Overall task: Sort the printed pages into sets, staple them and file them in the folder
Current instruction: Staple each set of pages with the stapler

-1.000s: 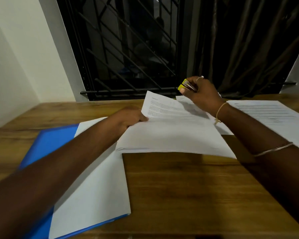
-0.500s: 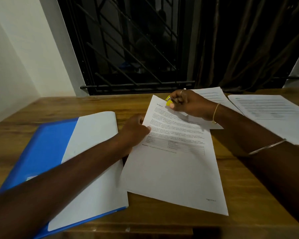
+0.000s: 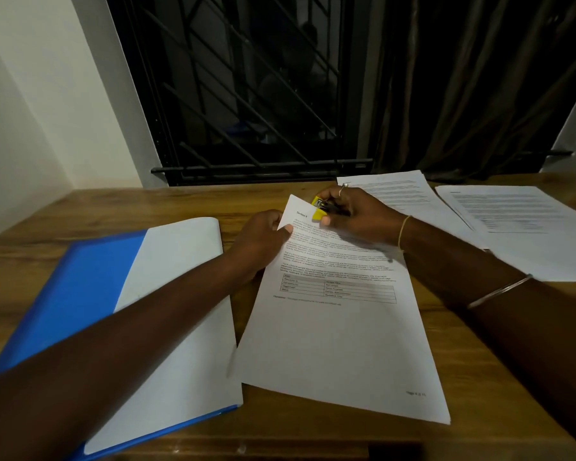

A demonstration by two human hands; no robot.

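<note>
Printed pages (image 3: 340,327) flat, rectangular; left hand (image 3: 260,241) fingers pinch edge; right hand (image 3: 356,217) fingers clamp yellow stapler (image 3: 320,207).

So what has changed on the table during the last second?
The pages were raised at the far end; now they lie flat on the table. The right hand brought the stapler down to their top left corner, and the left hand slid up the left edge toward that corner. Unchanged: both grips, the open folder, the two other piles.
</note>
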